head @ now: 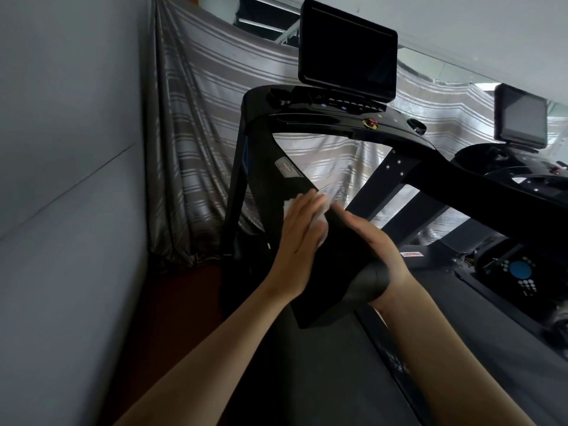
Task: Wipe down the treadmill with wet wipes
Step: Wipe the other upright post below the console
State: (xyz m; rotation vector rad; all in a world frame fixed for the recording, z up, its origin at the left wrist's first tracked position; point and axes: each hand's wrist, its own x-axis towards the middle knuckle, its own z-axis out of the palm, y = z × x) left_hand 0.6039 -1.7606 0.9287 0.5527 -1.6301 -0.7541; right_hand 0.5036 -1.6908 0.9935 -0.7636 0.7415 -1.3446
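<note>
A white wipe was pressed under the flat, spread left hand against the handrail of the treadmill — just beside it, the rail's end was gripped by the right hand.

A small gym or fitness room is showing here, with exercise machines lining up side by side.

A black treadmill is standing close to a plain grey wall, carrying a large dark screen above a row of controls and a red stop button, with its grey belt running toward the camera. A second treadmill with a smaller screen is sitting just beside it on the right. A striped grey cloth is hanging across the back wall behind both machines, and a dark reddish floor is showing beneath it.
</note>
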